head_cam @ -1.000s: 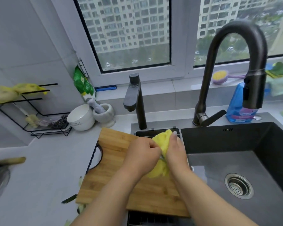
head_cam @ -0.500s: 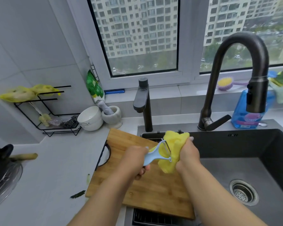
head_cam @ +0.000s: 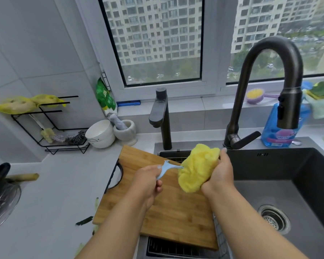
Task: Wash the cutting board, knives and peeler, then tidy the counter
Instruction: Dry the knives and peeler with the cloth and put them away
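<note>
My left hand (head_cam: 148,182) grips the handle of a light blue peeler (head_cam: 166,168), whose head pokes into a yellow cloth (head_cam: 197,168). My right hand (head_cam: 220,174) holds that cloth bunched up around the peeler's blade end, which is hidden. Both hands hover above a wooden cutting board (head_cam: 168,208) that lies across the counter edge and a black drain rack at the sink's left side. No knives are visible.
The dark sink (head_cam: 288,193) with its drain lies to the right under a tall black faucet (head_cam: 269,86). A blue soap bottle (head_cam: 281,131) stands behind it. White bowls (head_cam: 99,134), a mortar (head_cam: 126,130) and a wire rack (head_cam: 51,128) sit at the back left. Green peel scraps (head_cam: 84,220) lie on the counter.
The hands have drawn apart, so the peeler's handle now shows outside the cloth. Both hands have lifted a little above the board.
</note>
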Tool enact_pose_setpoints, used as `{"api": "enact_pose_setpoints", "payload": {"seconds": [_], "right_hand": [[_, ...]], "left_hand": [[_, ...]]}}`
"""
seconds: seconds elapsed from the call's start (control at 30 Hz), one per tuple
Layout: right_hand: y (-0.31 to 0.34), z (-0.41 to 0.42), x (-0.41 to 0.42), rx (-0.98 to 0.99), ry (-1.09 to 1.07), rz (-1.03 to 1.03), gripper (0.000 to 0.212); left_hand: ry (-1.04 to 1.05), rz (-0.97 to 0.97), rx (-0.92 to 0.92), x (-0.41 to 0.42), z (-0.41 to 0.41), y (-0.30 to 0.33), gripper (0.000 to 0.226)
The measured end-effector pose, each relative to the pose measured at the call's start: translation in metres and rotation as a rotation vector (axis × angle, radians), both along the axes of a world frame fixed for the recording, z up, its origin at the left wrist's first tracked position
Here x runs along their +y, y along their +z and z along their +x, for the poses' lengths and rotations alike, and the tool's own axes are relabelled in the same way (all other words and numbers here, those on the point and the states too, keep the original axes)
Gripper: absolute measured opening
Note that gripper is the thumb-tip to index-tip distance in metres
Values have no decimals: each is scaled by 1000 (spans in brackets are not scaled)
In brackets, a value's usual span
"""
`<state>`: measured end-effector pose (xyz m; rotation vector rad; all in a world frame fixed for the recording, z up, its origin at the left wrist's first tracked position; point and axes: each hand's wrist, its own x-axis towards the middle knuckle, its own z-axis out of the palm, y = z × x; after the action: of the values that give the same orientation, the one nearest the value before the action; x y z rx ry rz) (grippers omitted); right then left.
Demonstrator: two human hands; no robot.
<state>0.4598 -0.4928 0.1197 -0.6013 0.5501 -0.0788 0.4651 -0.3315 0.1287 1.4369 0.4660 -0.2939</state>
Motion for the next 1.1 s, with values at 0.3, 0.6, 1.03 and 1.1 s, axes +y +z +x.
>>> {"api": "enact_pose_setpoints", "payload": {"seconds": [0.3, 0.6, 1.03, 1.1], "right_hand": [[-1, -7, 26, -36, 250, -162, 65], [0, -15, 50, -74, 304, -174, 50], [-9, 6, 30, 30, 175, -2, 66], [-9, 9, 26, -4, 126, 45, 68]], "left_hand": [[-160, 395, -343, -29, -6, -3, 35], [-43, 457, -337, -28, 8, -6, 53], [72, 323, -265, -5, 9, -13, 28], [186, 198, -182, 3, 15, -19, 24]]}}
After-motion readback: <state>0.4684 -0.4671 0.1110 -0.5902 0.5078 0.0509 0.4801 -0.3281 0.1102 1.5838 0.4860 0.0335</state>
